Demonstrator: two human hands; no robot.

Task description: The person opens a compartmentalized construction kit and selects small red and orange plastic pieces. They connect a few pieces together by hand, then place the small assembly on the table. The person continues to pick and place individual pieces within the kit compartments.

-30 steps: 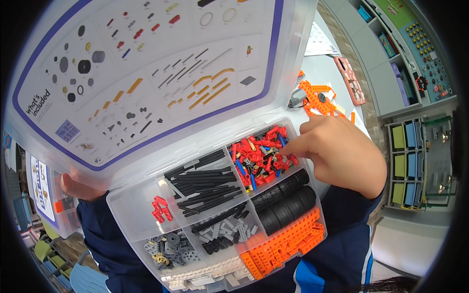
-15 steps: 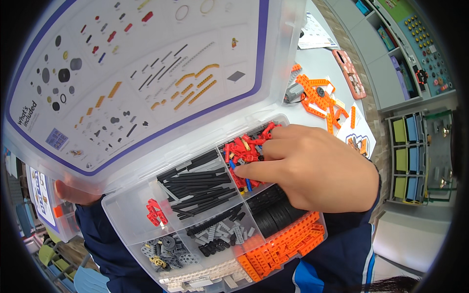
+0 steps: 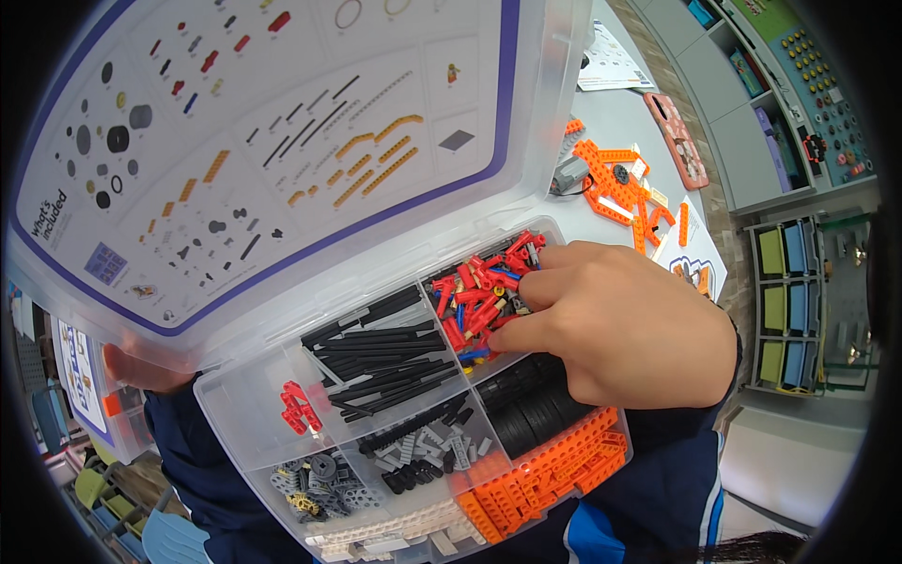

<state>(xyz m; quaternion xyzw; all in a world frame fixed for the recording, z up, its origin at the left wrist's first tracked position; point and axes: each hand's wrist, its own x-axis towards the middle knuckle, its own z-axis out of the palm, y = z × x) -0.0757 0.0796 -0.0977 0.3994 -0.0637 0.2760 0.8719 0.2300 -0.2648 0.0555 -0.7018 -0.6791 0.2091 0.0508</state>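
Had the right hand [image 3: 639, 324] right of centre, with bent, slightly parted fingers among small red pieces [image 3: 479, 305] near mid-frame; could not tell whether pinching one. Had the left hand [image 3: 146, 369] beside the lid [image 3: 540, 122] at left, mostly hidden; could not tell its grip. Saw black rods [image 3: 385, 362] left of the red pieces, orange beams [image 3: 540, 470] lower right.

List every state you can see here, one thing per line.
Lid: raised, open
Box: open, holding sorted parts
Red pieces: loosely heaped
Black rods: lying loose
Orange assembly: pieces joined
Phone: lying flat
Right hand: fingers among the red pieces
Left hand: partly hidden
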